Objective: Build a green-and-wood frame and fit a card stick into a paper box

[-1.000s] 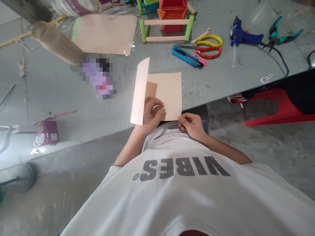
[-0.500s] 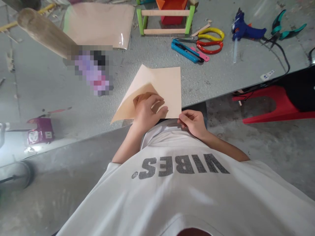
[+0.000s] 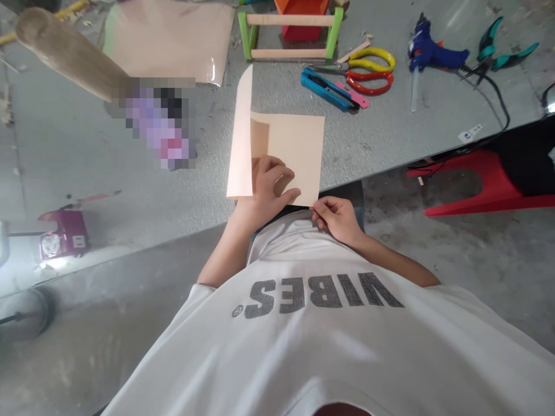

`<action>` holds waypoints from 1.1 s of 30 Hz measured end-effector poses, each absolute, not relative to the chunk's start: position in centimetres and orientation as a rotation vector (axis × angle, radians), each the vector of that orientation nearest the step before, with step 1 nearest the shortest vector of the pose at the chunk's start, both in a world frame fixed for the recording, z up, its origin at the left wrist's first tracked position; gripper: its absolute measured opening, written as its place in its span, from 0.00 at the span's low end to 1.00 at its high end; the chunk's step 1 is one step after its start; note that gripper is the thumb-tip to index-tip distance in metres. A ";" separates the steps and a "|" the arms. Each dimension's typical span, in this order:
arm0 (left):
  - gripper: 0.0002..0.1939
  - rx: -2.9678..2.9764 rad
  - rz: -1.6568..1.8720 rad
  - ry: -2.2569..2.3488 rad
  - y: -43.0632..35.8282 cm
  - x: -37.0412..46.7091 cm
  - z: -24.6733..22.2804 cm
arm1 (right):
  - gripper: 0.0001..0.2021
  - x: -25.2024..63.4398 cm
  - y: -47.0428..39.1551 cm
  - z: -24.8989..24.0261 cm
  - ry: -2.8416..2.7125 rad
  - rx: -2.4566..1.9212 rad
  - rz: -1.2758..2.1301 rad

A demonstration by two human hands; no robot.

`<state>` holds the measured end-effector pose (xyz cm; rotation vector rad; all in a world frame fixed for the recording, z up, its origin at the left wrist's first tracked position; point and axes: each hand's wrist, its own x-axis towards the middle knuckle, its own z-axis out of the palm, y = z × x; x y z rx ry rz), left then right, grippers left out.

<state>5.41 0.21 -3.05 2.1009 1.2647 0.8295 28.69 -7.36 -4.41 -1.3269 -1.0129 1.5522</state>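
A cream sheet of paper (image 3: 299, 138) lies at the table's front edge, its left part (image 3: 240, 138) standing up in a curl. My left hand (image 3: 273, 188) rests on the sheet beside this raised flap, fingers bent and apart; the flap hides part of the hand. At the sheet's near right corner, my right hand (image 3: 336, 216) pinches the paper between thumb and forefinger. Beyond the sheet lie a blue cutter (image 3: 327, 89) and scissors with yellow and red handles (image 3: 368, 72).
On the grey table (image 3: 173, 196) are a green-ended wooden frame (image 3: 290, 54), a red-orange box (image 3: 301, 29), a blue glue gun (image 3: 437, 53), teal pliers (image 3: 489, 52), a plastic-wrapped sheet pack (image 3: 169, 43), a wooden cylinder (image 3: 69, 52) and a purple object (image 3: 65, 234).
The paper's left part has lifted from a low fold into an upright curl. My left hand has shifted slightly right; my right hand keeps hold of the corner.
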 end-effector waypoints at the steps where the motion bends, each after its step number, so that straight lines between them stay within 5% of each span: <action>1: 0.12 2.107 0.836 1.268 0.2 5.4 -3.0 | 0.41 28.7 -7.4 -4.5 -1.014 -1.321 1.547; 33: 0.12 2.227 0.605 1.445 -0.3 5.7 -1.4 | 0.42 28.0 -7.0 -4.4 -1.019 -1.316 1.459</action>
